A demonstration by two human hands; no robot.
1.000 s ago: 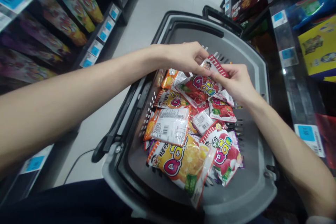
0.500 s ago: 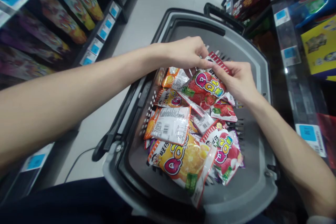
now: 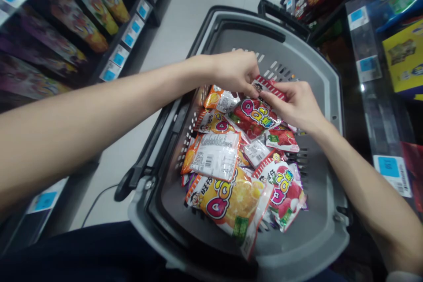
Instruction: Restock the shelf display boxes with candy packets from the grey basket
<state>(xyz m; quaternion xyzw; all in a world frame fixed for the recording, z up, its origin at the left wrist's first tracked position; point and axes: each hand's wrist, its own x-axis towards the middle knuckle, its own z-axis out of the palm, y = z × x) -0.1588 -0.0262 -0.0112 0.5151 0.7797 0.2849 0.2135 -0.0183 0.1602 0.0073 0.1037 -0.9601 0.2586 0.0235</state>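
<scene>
Head view: two-handed pinch on a strawberry packet above the basket

The strawberry packet [image 3: 256, 116] is over the far half of the basket [image 3: 319, 176], printed face up, its striped top edge towards the basket's far end. The left hand [image 3: 235, 72] pinches that edge on the side nearer the basket's left wall; the right hand [image 3: 295, 102] pinches it on the side nearer the right wall, the two thumbs almost meeting. Whether its lower end rests on the packets beneath is hard to tell.

A good hold here is light and even: thumbs close together on the flat striped strip, clear of the filled body, so the film neither creases nor twists. Low wrists, within the basket's rim, would suit, and clear of the small red packet [image 3: 283, 137] towards the right wall. The orange packet [image 3: 243, 202] lies untouched at the basket's near end.
</scene>
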